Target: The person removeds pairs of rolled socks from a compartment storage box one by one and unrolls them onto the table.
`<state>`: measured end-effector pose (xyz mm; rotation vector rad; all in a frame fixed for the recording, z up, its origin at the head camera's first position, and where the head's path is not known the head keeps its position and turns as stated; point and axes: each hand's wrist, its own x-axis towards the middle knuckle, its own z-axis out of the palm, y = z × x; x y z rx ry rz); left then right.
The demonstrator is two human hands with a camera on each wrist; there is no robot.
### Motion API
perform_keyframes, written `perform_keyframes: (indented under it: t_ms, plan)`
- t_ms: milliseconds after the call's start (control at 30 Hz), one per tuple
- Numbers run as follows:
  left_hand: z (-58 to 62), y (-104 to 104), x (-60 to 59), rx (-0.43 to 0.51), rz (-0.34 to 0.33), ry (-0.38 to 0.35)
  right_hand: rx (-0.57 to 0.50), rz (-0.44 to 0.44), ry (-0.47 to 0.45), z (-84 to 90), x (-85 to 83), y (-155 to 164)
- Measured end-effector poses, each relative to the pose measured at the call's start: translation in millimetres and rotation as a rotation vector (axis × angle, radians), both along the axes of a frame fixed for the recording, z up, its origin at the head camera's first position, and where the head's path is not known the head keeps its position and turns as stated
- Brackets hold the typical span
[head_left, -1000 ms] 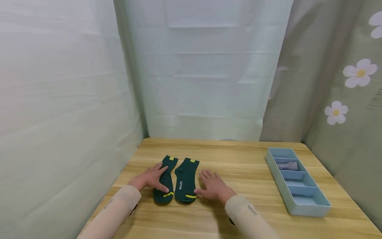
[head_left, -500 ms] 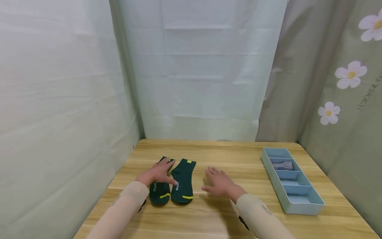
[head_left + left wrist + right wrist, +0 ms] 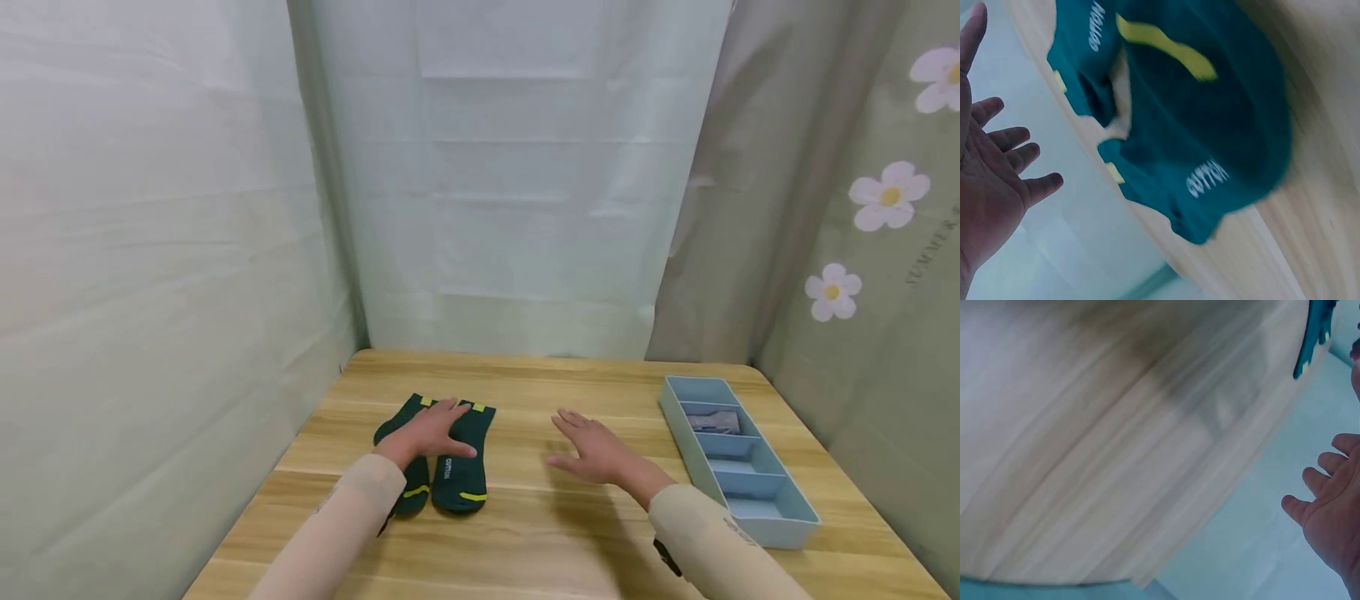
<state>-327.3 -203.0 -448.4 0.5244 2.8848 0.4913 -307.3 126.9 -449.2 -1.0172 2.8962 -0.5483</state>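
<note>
Two dark green socks lie side by side on the wooden table, each with yellow marks and white COTTON lettering. The right-hand sock (image 3: pixel 461 479) shows most of its length; the left-hand sock (image 3: pixel 414 492) is partly covered by my left hand and sleeve. My left hand (image 3: pixel 431 432) hovers over the pair with fingers spread, holding nothing. In the left wrist view its palm and fingers are apart from the nearer sock (image 3: pixel 1204 125). To the right of the socks, my right hand (image 3: pixel 592 450) is raised over bare wood, its fingers extended and its palm bare.
A light blue divided tray (image 3: pixel 682 442) stands at the table's right side. One of its compartments holds a small greyish packet (image 3: pixel 716 422). Pale curtains (image 3: pixel 525 208) hang behind the table (image 3: pixel 525 383) and along both sides, the right one printed with flowers.
My right hand has moved right, away from the socks, and lifted. My left hand has slid from the left sock rightward over both. The socks keep about the same place.
</note>
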Motion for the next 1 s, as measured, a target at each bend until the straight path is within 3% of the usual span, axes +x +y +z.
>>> perform_keyframes:
  t_ms: [333, 567, 767, 1000]
  plan:
    - [3.1, 53.0, -2.5, 0.108, -0.051, 0.048, -0.041, -0.048, 0.068, 13.2, -0.4, 68.6]
    - [-0.6, 81.6, -0.7, 0.116, -0.051, 0.06, -0.113, -0.115, 0.043, 21.8, -0.2, 105.8]
    - [-6.3, 99.5, 2.5, 0.137, -0.041, 0.074, -0.099, -0.162, 0.078, 27.3, 1.3, 138.0]
    - [-3.2, 123.2, 0.0, 0.201, -0.036, 0.107, -0.068, -0.204, 0.132, 43.1, -3.9, 173.2]
